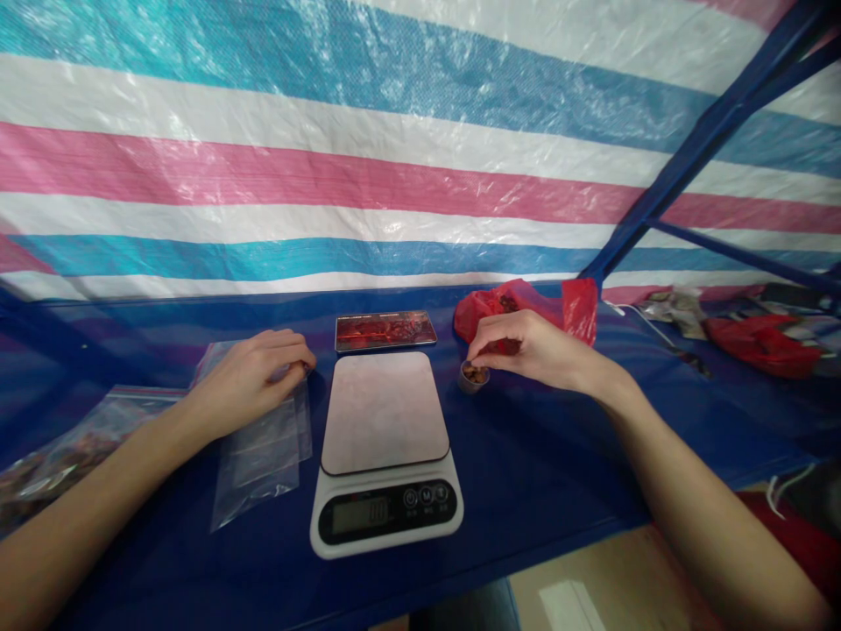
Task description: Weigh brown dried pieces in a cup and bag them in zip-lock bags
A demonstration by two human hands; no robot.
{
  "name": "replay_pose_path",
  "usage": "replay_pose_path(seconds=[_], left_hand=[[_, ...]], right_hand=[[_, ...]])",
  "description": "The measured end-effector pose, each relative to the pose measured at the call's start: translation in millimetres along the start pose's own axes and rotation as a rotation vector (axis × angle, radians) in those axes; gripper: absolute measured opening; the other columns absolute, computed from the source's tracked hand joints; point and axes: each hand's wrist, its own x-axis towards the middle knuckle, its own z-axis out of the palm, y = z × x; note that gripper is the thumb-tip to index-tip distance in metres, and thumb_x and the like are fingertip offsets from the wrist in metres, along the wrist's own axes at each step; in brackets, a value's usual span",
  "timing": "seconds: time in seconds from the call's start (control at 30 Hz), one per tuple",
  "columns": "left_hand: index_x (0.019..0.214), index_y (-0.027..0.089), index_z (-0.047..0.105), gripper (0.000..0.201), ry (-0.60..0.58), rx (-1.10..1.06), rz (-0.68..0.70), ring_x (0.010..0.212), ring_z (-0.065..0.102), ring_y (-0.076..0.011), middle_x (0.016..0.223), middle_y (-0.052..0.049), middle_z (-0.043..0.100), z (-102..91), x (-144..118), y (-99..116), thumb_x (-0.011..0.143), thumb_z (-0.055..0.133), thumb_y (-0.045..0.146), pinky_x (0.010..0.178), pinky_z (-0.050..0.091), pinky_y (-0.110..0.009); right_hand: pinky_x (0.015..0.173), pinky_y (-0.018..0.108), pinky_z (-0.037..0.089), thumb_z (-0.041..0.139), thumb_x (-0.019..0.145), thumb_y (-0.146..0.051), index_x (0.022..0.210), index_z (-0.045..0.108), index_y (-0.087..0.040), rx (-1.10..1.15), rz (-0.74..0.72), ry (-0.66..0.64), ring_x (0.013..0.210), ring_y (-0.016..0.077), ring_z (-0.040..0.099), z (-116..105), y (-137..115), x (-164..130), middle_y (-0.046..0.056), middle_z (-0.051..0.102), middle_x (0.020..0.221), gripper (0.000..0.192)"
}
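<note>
The right hand [535, 350] is pinching its grip narrow over a small cup [473, 377] standing on the blue table [558, 456], just right of the scale [385, 451]. The left hand [253, 377] is pinching clear bags [263, 451] left of the scale.

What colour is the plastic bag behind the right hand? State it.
Red: the plastic bag lies crumpled behind the right hand, clearest in the head view.
</note>
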Motion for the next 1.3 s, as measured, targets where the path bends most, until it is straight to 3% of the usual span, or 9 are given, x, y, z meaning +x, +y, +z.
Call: replay_pose_path(seconds=[0.33,0.53,1.0,1.13,1.3], left_hand=[[0.094,0.022,0.072,0.029,0.000,0.006,0.005,0.091,0.065,-0.0213,0.095,-0.004,0.073,0.9,-1.2,-1.4,0.103,0.045,0.025,0.088,0.050,-0.036],[0.093,0.021,0.074,0.034,0.017,0.005,0.021,0.090,0.067,-0.0229,0.094,-0.005,0.073,2.3,-1.2,-2.5,0.104,0.042,0.027,0.086,0.051,-0.037],[0.092,0.021,0.074,0.031,0.009,0.004,0.009,0.089,0.066,-0.0228,0.094,-0.005,0.074,0.3,0.2,-0.5,0.103,0.045,0.026,0.086,0.050,-0.036],[0.093,0.022,0.074,0.034,0.000,0.026,0.010,0.091,0.067,-0.0223,0.094,-0.005,0.073,0.2,0.0,-0.1,0.104,0.042,0.027,0.088,0.050,-0.035],[0.093,0.022,0.074,0.034,0.006,0.020,-0.005,0.092,0.066,-0.0226,0.095,-0.004,0.074,0.5,-0.4,-0.1,0.104,0.042,0.027,0.090,0.049,-0.033]], right_hand=[[0.074,0.030,0.055,0.074,0.098,-0.046,0.092,0.083,-0.019,0.005,0.004,-0.026,0.079,0.0184,0.071,6.0,-1.1,1.1,0.007,0.075,0.088,0.029],[0.077,0.031,0.055,0.074,0.098,-0.039,0.093,0.082,-0.019,-0.017,-0.027,0.039,0.082,0.0191,0.072,2.8,-0.4,1.1,0.008,0.078,0.093,0.023],[0.081,0.030,0.057,0.072,0.099,-0.034,0.098,0.082,-0.018,-0.030,-0.011,-0.007,0.085,0.0195,0.075,3.8,2.7,1.0,0.008,0.080,0.097,0.019],[0.081,0.030,0.057,0.069,0.101,-0.035,0.103,0.082,-0.017,-0.036,0.003,0.032,0.087,0.0195,0.075,1.3,1.2,-0.7,0.008,0.081,0.100,0.022],[0.078,0.030,0.056,0.074,0.096,-0.039,0.093,0.081,-0.018,-0.029,0.060,0.013,0.082,0.0197,0.075,-5.1,0.4,-3.0,0.007,0.081,0.093,0.022]])
